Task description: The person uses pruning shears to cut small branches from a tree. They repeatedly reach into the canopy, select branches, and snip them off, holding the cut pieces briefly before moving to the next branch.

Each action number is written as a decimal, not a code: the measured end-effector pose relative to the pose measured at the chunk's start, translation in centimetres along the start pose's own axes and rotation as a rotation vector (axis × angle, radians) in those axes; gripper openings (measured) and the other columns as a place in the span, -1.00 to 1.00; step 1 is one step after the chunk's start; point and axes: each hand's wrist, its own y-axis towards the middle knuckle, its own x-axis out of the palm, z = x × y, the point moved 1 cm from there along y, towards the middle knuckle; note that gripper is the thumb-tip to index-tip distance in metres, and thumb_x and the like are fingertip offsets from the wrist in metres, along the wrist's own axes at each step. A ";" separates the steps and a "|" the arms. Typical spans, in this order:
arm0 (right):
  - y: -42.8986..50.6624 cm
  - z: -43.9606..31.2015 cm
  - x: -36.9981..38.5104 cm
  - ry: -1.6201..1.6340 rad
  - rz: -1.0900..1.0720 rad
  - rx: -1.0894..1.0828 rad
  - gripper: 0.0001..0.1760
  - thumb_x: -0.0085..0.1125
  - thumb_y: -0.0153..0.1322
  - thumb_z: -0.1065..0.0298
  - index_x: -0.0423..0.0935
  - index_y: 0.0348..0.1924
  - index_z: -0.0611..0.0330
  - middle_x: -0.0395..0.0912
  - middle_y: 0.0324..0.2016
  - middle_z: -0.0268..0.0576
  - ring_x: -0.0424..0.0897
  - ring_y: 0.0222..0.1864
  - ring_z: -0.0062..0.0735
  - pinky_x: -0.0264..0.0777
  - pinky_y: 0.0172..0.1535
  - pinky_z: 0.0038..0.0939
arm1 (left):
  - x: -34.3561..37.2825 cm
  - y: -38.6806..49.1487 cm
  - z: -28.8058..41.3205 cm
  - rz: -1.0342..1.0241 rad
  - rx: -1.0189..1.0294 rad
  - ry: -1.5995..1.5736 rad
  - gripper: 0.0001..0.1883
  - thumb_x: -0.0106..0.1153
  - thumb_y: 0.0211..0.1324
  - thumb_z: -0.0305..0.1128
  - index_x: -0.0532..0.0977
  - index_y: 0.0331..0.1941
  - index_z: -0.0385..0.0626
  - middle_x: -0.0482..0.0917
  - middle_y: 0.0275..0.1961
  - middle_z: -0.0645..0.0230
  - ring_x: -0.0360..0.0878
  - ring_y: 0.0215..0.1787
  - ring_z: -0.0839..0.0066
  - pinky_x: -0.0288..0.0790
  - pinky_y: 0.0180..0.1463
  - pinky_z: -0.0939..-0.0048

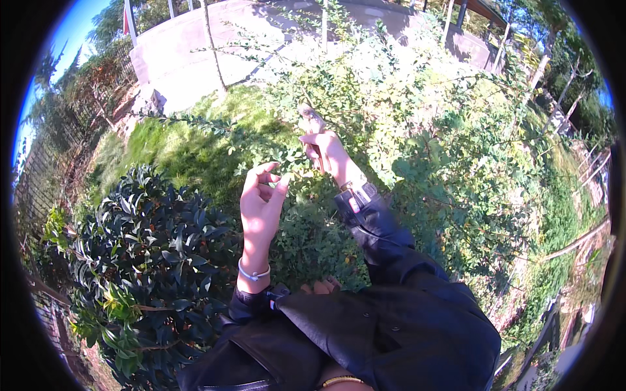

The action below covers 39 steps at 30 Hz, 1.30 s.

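Note:
My right hand (328,151) is closed around the handles of pruning shears (312,119), whose head points up and away among the leafy twigs. Left of it and slightly nearer to me, my left hand (261,195) is raised with curled fingers, its thumb and fingertips close to small leaves; whether it pinches a twig cannot be told. A light green, small-leaved shrub (352,107) spreads beyond and to the right of both hands. Black jacket sleeves cover my forearms.
A dark, broad-leaved bush (161,244) stands close on the left. Grass (195,151) lies beyond it. Farther off are a sunlit pale paved surface (195,54) and a thin trunk (213,49). At the far left runs a wire fence (36,171). Thin branches reach across the right side.

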 end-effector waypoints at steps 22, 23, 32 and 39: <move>1.4 -3.9 2.7 0.270 -0.135 -0.084 -0.84 0.10 0.51 0.21 0.54 -0.17 0.06 0.28 -0.61 -0.58 0.31 -0.60 -0.73 0.23 -0.54 -0.63 | -0.1 0.1 -1.7 0.011 -0.001 -0.028 -0.61 0.38 0.22 -0.34 0.54 0.08 -0.19 0.49 -0.28 0.48 0.37 -0.50 0.77 0.29 -0.38 0.64; 1.0 -3.6 2.9 0.180 -0.171 -0.090 -0.83 0.10 0.52 0.21 0.53 -0.21 0.09 0.29 -0.61 -0.58 0.30 -0.61 -0.72 0.24 -0.55 -0.61 | 0.0 0.1 -1.7 0.014 -0.032 -0.001 -0.61 0.38 0.22 -0.35 0.54 0.08 -0.20 0.49 -0.28 0.47 0.37 -0.50 0.77 0.29 -0.39 0.64; -7.8 3.0 -2.2 0.063 0.206 -0.010 -0.44 -0.03 0.48 -0.13 0.50 0.09 0.15 0.70 -0.26 -0.19 0.69 -0.34 -0.42 0.36 -0.45 -0.52 | 1.8 0.8 -0.7 -0.047 -0.013 0.034 -0.69 0.38 0.20 -0.37 0.60 -0.01 -0.16 0.55 -0.27 0.47 0.39 -0.46 0.76 0.31 -0.36 0.63; -4.0 5.0 -8.8 0.024 0.320 0.110 -0.54 0.11 0.44 -0.03 0.46 -0.04 0.20 0.65 -0.43 -0.19 0.69 -0.48 -0.32 0.52 -0.44 -0.40 | 4.9 0.2 -0.9 -0.198 -0.113 0.076 -0.72 0.36 0.22 -0.29 0.61 -0.07 -0.17 0.56 -0.32 0.46 0.44 -0.46 0.71 0.33 -0.39 0.59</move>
